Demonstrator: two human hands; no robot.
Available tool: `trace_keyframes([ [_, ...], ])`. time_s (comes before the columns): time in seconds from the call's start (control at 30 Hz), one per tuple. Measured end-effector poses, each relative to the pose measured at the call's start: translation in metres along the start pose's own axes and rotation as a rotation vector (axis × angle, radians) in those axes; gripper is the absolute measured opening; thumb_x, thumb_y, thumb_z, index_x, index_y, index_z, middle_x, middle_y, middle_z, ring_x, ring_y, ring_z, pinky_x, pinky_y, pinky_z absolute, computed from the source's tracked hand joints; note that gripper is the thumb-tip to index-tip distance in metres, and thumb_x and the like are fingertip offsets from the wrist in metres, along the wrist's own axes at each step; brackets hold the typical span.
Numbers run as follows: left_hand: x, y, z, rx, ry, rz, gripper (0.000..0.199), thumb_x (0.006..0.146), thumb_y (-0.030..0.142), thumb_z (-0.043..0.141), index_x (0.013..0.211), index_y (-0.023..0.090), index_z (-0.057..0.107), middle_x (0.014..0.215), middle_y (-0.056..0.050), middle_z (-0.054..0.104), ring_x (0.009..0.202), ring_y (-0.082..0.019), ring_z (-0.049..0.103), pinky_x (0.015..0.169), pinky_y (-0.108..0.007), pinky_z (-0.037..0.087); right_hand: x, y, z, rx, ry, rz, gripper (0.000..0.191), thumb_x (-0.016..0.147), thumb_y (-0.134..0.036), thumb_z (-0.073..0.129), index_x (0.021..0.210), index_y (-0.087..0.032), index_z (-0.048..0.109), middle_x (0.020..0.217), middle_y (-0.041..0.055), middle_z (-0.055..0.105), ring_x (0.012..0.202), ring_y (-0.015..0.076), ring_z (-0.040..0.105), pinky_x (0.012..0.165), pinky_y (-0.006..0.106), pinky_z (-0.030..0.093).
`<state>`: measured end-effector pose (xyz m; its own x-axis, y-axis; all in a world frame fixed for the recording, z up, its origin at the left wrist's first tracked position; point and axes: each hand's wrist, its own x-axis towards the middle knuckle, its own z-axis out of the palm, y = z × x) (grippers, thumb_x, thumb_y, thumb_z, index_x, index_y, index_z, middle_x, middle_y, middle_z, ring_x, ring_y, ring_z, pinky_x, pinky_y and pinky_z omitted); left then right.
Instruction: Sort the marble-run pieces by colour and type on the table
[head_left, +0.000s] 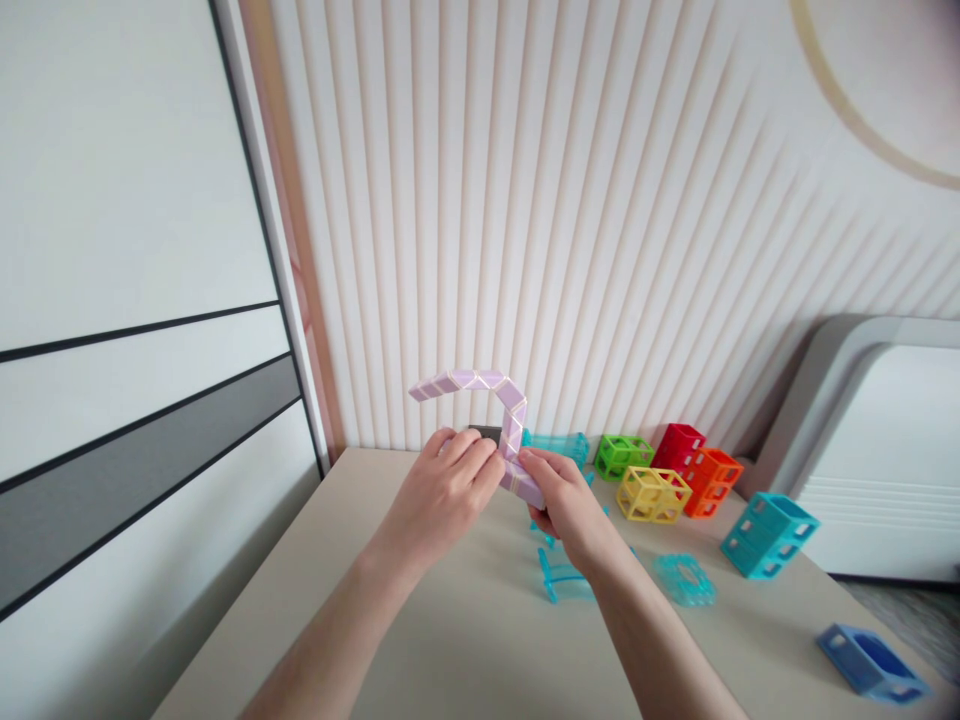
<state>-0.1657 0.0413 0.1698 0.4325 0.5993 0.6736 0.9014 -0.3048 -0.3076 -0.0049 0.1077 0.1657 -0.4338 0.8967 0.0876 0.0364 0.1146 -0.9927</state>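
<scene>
A lilac snake puzzle (513,424) with pale edges is held up above the table, its free end curving up and over to the left like a hook. My left hand (459,480) is closed around its lower left part, and the fingers hide that stretch. My right hand (559,490) grips the lower right end, thumb on top and fingers curled beneath. Just behind the hands, a small dark object (486,433) shows in part; I cannot make out what it is.
On the pale table (300,580), to the right, stand green (622,455), yellow (652,494), red (677,448), orange (712,481) and turquoise (769,535) openwork blocks. Translucent teal pieces (684,580) lie nearer, and a blue block (871,662) sits by the right edge. A ribbed wall (465,200) rises behind.
</scene>
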Motion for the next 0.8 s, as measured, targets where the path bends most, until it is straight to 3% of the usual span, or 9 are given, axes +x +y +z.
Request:
trace_keyframes([
  [0.1,0.0,-0.002,0.001,-0.054,0.059,-0.055,0.017,0.098,0.009,0.049,0.105,0.018,0.061,0.107,-0.009,0.069,0.106,-0.025,0.062,0.094,-0.043,0.049,-0.001,-0.001,0.0,-0.019,-0.016,-0.087,0.04,0.09,-0.055,0.053,0.072,-0.019,0.058,0.051,-0.0053,0.045,0.041,0.0097,0.04,0.041,0.023,0.03],
  [0.23,-0.001,-0.002,0.0,-0.179,0.18,-0.175,0.027,0.096,0.017,0.058,0.122,0.021,0.058,0.12,-0.012,0.065,0.12,-0.028,0.058,0.105,-0.046,0.046,0.0,0.002,0.004,-0.005,0.076,-0.193,0.046,0.091,-0.063,0.051,0.077,-0.02,0.058,0.054,-0.0044,0.049,0.045,0.0112,0.043,0.045,0.024,0.033],
  [0.33,0.0,0.002,-0.001,-0.371,0.274,-0.356,0.012,0.097,0.022,0.055,0.108,0.021,0.06,0.104,-0.009,0.069,0.105,-0.024,0.064,0.094,-0.04,0.052,0.002,0.005,0.006,0.028,0.115,-0.209,0.047,0.092,-0.066,0.049,0.084,-0.02,0.059,0.059,-0.0029,0.053,0.05,0.0133,0.045,0.048,0.025,0.036],
  [0.43,0.002,0.008,-0.001,-0.653,0.134,-0.578,0.013,0.099,0.031,0.053,0.098,0.021,0.061,0.087,-0.004,0.071,0.082,-0.019,0.067,0.076,-0.032,0.054,0.003,0.007,0.01,0.066,0.11,-0.25,0.044,0.093,-0.064,0.05,0.088,-0.021,0.06,0.068,-0.0017,0.054,0.059,0.0149,0.048,0.055,0.026,0.042],
  [0.53,0.003,0.012,0.002,-0.906,-0.059,-0.652,0.023,0.099,0.041,0.052,0.095,0.021,0.063,0.08,-0.002,0.073,0.069,-0.016,0.067,0.063,-0.026,0.051,0.002,0.008,0.015,0.087,0.048,-0.306,0.037,0.095,-0.057,0.053,0.091,-0.021,0.061,0.072,-0.0026,0.05,0.064,0.0144,0.045,0.06,0.025,0.041],
  [0.7,0.003,0.01,0.007,-1.057,-0.069,-0.719,0.028,0.099,0.045,0.052,0.096,0.021,0.066,0.08,-0.002,0.073,0.073,-0.017,0.069,0.066,-0.026,0.052,0.001,0.008,0.016,0.048,-0.068,-0.324,0.032,0.099,-0.048,0.051,0.111,-0.021,0.064,0.077,-0.0018,0.053,0.068,0.0143,0.046,0.064,0.024,0.04],
  [0.8,0.001,0.005,0.009,-1.072,-0.062,-0.726,0.023,0.098,0.04,0.055,0.094,0.02,0.066,0.077,-0.002,0.072,0.072,-0.018,0.07,0.068,-0.028,0.055,0.0,0.011,0.012,-0.069,-0.077,-0.34,0.033,0.1,-0.048,0.05,0.109,-0.02,0.066,0.08,0.0004,0.059,0.071,0.0155,0.051,0.066,0.025,0.041],
])
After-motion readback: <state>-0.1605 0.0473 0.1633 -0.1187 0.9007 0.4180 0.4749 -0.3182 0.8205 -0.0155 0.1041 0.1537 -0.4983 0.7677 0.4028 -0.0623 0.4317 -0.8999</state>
